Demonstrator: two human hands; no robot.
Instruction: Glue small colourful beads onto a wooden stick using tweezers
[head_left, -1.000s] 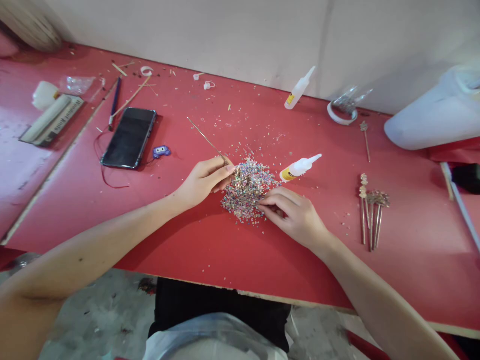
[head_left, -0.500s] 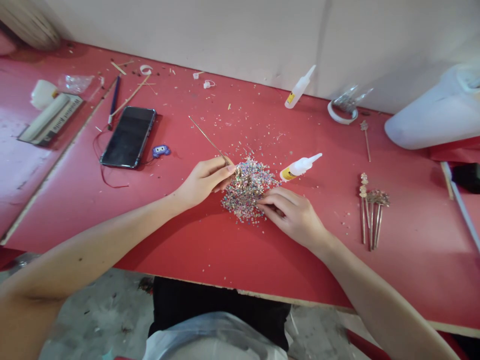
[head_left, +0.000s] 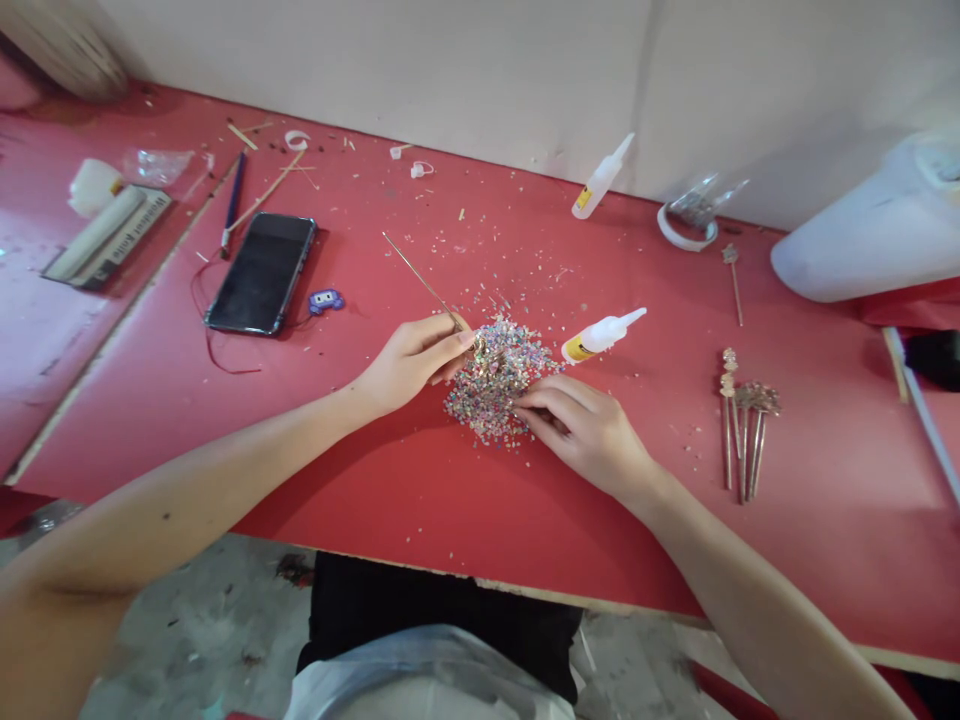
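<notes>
My left hand (head_left: 424, 352) is closed around a thin gold hairpin (head_left: 420, 278). Its bare shaft points up and left, and its ornamented head lies over the pile of glittery chips (head_left: 487, 415), hard to tell apart from them. At the pile's right edge, my right hand (head_left: 574, 415) has thumb and fingers pinched together among the chips. Whatever is between those fingertips is too small to make out. Just above the right hand, a small glue bottle (head_left: 592, 340) with a yellow label lies on its side, its nozzle pointing right.
A second glue bottle (head_left: 603, 178) is near the wall, left of a white tape ring (head_left: 686, 232). Several ornamented hairpins (head_left: 742, 440) lie at right, before a large white roll (head_left: 862, 250). Leftward are a phone (head_left: 261, 273), a purple charm (head_left: 326, 301), a pencil (head_left: 233, 205) and a knife box (head_left: 109, 240).
The view has shifted very slightly. Both hands stay in nearly the same place and pose, with the hairpin still in the left hand.
</notes>
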